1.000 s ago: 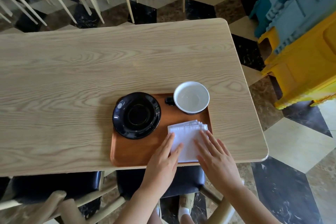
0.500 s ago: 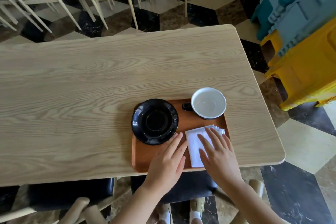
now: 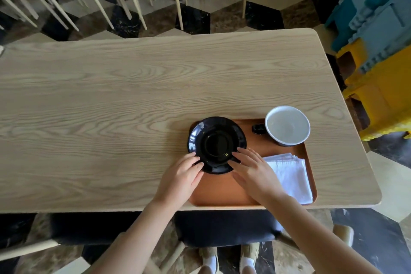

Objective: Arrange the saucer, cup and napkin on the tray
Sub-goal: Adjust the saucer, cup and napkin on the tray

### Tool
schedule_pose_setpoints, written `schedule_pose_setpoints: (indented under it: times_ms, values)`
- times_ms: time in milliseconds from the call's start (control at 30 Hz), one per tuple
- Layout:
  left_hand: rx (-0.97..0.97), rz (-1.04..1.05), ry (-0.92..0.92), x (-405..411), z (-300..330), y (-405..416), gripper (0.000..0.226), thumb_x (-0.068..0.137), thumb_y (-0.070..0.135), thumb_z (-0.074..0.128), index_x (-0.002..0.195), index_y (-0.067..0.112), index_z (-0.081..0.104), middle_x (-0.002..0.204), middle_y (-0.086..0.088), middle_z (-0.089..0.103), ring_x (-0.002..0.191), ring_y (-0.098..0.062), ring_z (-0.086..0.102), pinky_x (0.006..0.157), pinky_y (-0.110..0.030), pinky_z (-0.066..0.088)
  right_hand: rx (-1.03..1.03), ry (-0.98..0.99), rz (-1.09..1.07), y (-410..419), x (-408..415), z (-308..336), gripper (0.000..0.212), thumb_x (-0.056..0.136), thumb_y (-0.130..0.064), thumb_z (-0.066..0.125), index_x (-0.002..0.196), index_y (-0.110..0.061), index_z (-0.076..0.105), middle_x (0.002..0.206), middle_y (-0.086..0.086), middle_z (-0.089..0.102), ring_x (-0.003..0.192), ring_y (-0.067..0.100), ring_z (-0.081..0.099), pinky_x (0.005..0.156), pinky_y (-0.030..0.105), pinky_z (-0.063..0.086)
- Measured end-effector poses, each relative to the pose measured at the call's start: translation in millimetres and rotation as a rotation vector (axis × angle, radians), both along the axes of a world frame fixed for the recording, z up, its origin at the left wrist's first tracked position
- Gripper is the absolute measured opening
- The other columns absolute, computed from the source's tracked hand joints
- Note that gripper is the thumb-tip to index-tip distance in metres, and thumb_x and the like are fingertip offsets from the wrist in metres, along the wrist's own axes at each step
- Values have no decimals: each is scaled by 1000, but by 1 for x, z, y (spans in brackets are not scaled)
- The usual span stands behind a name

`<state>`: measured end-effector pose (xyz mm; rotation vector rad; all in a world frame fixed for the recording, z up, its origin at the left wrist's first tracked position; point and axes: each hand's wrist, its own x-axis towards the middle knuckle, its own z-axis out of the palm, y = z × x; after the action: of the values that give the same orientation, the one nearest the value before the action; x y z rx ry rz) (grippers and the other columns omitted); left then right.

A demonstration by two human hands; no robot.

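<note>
Partly hidden — saucer (image 3: 216, 143) rim under both hands' fingers (image 3: 241, 156); tray (image 3: 222, 196) beneath.

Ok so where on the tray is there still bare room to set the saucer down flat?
Bare tray lies near its front edge, between the left hand and right hand, and a strip between saucer and cup. The right side is crowded by cup and napkin.
</note>
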<state>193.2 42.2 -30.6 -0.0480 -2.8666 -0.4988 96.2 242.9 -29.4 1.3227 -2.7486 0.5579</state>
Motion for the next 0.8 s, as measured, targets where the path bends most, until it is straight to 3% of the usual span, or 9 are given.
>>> schedule_pose_setpoints:
  times_ms: [100, 333, 533, 667, 800]
  values:
    - [16, 10, 6, 2, -3, 0, 19, 71, 10, 76, 90, 8, 74, 98, -6, 72, 101, -19, 65, 81, -31, 56, -24, 7, -6, 0, 1, -1, 35, 56, -7, 84, 89, -9, 73, 94, 13, 73, 95, 31, 67, 86, 42, 52]
    - [27, 1, 52, 11, -4, 6, 18, 68, 9, 79, 86, 9, 75, 93, -4, 74, 97, -17, 67, 84, -24, 50, -84, 37, -16, 4, 11, -1, 31, 54, -5, 86, 83, -7, 74, 90, 11, 74, 92, 26, 69, 80, 35, 55]
    - [69, -10, 23, 23, -4, 9, 17, 72, 8, 76, 89, 8, 75, 96, -4, 73, 99, -17, 65, 87, -26, 51, -77, 20, -35, 10, 23, -5, 23, 63, -9, 82, 84, -8, 75, 94, 10, 74, 96, 26, 68, 79, 38, 56]
    - [111, -16, 20, 28, -4, 11, 15, 84, 15, 62, 88, 9, 74, 95, -4, 72, 100, -16, 64, 88, -25, 51, -54, 34, -26, 15, 31, -6, 16, 77, -18, 64, 86, -10, 75, 95, 8, 74, 98, 24, 67, 82, 33, 54]
    - [120, -19, 12, 31, -3, 14, 26, 87, 19, 51, 88, 9, 74, 95, -3, 72, 100, -15, 64, 89, -23, 49, -28, -9, -44, 18, 35, -5, 26, 64, -9, 82, 89, -9, 74, 98, 9, 73, 101, 25, 66, 83, 34, 54]
